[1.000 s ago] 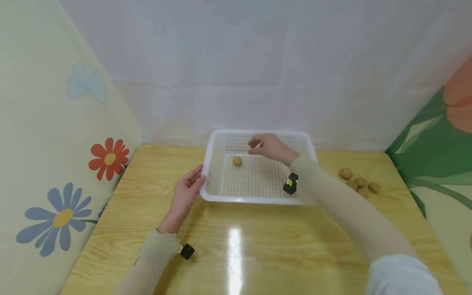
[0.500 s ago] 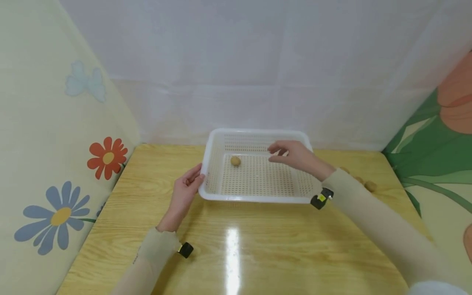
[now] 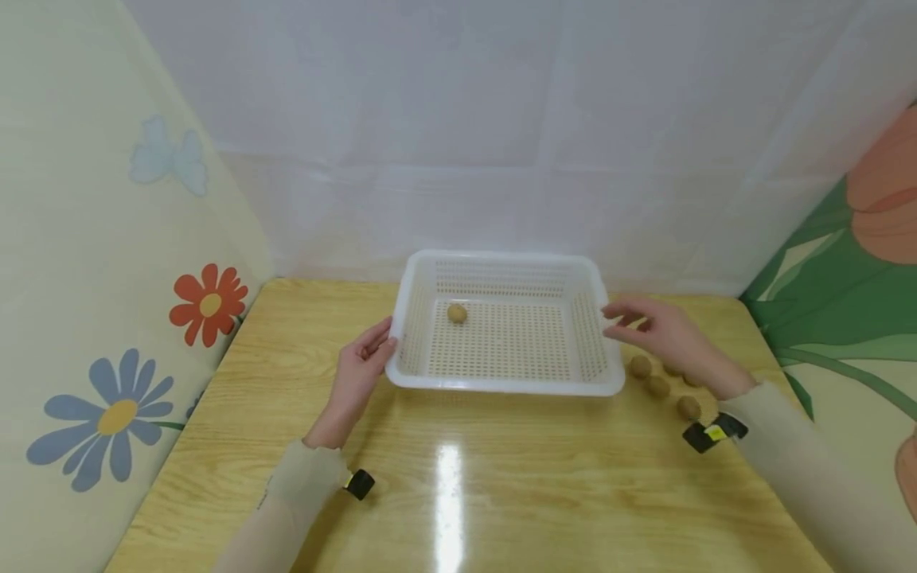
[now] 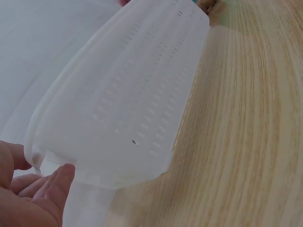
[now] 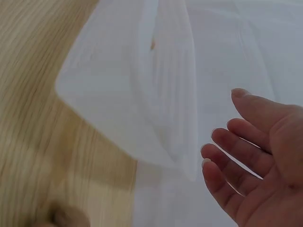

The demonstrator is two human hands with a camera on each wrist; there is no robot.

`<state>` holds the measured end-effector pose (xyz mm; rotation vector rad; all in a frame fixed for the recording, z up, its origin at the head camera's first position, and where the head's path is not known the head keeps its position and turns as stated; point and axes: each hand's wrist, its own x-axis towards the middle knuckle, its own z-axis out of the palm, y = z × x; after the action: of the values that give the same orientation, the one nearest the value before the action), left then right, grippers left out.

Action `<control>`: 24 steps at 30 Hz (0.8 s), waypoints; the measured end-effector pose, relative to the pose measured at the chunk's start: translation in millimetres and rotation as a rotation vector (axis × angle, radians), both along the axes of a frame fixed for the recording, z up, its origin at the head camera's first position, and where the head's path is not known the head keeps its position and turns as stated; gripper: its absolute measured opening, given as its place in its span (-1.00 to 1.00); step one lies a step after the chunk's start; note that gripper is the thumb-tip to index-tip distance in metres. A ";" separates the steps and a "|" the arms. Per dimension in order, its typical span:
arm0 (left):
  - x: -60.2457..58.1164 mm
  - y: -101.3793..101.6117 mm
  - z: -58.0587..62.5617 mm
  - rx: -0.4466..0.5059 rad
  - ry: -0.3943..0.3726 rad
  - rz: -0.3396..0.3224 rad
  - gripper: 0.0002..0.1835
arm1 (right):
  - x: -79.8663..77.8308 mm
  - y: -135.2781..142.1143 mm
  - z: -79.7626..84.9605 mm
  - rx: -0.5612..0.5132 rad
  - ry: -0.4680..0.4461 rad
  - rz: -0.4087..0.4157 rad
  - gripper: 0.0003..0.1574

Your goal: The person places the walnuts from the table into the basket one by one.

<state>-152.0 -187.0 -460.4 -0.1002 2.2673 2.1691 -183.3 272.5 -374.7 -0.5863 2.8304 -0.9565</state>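
Holding a slotted, white plastic basket (image 3: 501,387) — left grip (image 3: 358,370).

The right hand (image 3: 662,330) has withdrawn from over the middle of the white basket (image 3: 505,387) to its right end, where the right-wrist view shows it apart from the wall. The sleeve (image 3: 795,469) and black wrist device (image 3: 700,437), earlier over the basket, have shifted right, baring its near right corner and several round brown items (image 3: 657,387) on the bench (image 3: 544,477), while the hand and wrist now cover those farther back.
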 end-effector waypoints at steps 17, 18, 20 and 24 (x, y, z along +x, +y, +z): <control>-0.3 0.6 -0.7 0.020 0.000 -0.005 -0.47 | 41.2 102.4 -29.2 0.002 0.023 -0.179 -0.48; 0.0 0.5 -0.6 0.020 0.000 -0.005 -0.47 | 42.1 107.8 -32.1 0.012 0.029 -0.186 -0.48; 0.5 0.1 -0.5 0.019 0.002 -0.004 -0.48 | 43.5 117.5 -38.2 0.021 0.036 -0.202 -0.50; 1.6 -1.2 -0.3 0.023 0.002 -0.008 -0.47 | 44.9 135.8 -51.7 0.040 0.065 -0.222 -0.52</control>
<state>-150.3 -188.2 -460.7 -0.0888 2.2388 2.1920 -138.4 408.3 -426.4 -0.3082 3.0134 -0.9251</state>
